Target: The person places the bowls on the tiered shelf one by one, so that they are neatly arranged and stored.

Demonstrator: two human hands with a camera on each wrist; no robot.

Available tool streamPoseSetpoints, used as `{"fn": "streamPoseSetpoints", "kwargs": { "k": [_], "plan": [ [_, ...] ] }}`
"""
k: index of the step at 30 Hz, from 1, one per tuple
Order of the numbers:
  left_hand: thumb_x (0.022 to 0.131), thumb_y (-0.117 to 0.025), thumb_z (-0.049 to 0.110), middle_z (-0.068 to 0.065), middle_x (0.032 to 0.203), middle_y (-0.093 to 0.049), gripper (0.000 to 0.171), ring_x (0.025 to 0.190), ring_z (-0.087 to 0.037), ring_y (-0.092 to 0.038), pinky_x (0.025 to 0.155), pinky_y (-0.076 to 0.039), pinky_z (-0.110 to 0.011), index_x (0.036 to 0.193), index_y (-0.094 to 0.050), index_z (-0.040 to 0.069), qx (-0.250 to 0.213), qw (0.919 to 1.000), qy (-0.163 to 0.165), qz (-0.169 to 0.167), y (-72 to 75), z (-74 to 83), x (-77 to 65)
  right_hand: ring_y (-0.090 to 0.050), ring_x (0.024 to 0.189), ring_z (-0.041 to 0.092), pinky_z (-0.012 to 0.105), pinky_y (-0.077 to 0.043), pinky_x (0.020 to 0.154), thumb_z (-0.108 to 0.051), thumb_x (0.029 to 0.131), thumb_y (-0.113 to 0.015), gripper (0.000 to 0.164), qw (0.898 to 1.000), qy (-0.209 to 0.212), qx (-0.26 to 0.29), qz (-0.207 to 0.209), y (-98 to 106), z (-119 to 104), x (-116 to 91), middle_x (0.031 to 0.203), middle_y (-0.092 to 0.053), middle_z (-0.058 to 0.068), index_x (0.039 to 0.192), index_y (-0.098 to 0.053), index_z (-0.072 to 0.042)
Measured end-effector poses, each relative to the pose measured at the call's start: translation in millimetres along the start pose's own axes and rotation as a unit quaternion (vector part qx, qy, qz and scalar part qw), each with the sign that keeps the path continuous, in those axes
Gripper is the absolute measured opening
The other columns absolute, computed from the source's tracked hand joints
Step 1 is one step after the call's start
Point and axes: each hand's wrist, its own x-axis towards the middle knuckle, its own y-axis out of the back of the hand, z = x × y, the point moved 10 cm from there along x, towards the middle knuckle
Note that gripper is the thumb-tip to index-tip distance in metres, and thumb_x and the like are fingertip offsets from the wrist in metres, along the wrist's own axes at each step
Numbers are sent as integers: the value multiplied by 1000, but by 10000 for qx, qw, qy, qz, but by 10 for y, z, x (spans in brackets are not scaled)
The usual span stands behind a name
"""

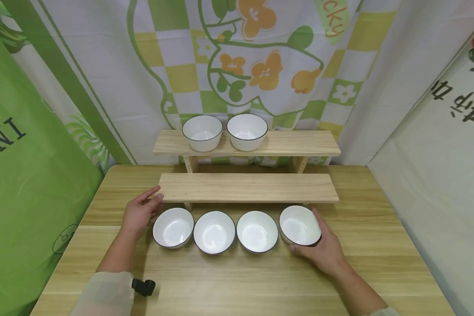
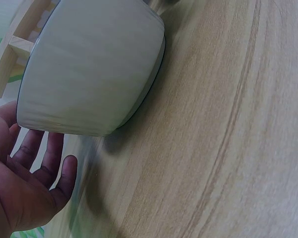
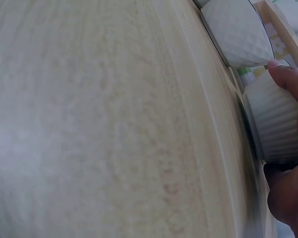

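Note:
My right hand [image 1: 324,248] holds the rightmost white bowl [image 1: 299,224], a dark-rimmed one, with its thumb at the near side and fingers round the right side. In the right wrist view, the thumb and fingers span this ribbed bowl [image 3: 277,116]. My left hand [image 1: 139,213] is beside the leftmost bowl [image 1: 173,227], its fingertips right at the left end of the lower wooden shelf [image 1: 249,188]. From the left wrist, that bowl [image 2: 89,64] looms large, and the loosely spread fingers [image 2: 52,153] show past its rim. Between these bowls stand two more, a middle-left bowl [image 1: 214,232] and a middle-right bowl [image 1: 257,231].
Two similar bowls, a left one [image 1: 202,133] and a right one [image 1: 247,132], stand on the upper wooden shelf [image 1: 304,142]. The two-step rack is at the back of the wooden table [image 1: 237,285]. A patterned cloth [image 1: 181,52] hangs behind it.

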Motion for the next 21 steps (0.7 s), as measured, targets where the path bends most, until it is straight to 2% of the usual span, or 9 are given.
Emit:
{"fn": "streamPoseSetpoints", "kwargs": {
  "k": [11, 21],
  "plan": [
    [97, -75, 42, 13, 89, -73, 60, 91, -16, -74, 82, -60, -29, 149, -59, 16, -49, 10000, -24, 45, 0, -4, 3, -36, 145, 48, 63, -28, 117, -44, 61, -102, 138, 10000, -13, -22, 72, 59, -4, -14, 161, -35, 27, 167, -18, -15],
    [96, -76, 42, 14, 89, -73, 61, 90, -14, -75, 82, -60, -30, 149, -59, 16, -70, 10000, -3, 41, -2, -4, 5, -47, 137, 46, 63, -34, 112, -42, 61, -102, 136, 9994, 291, -26, 201, 178, -111, 25, 156, -42, 28, 167, -21, -17]
  ]
}}
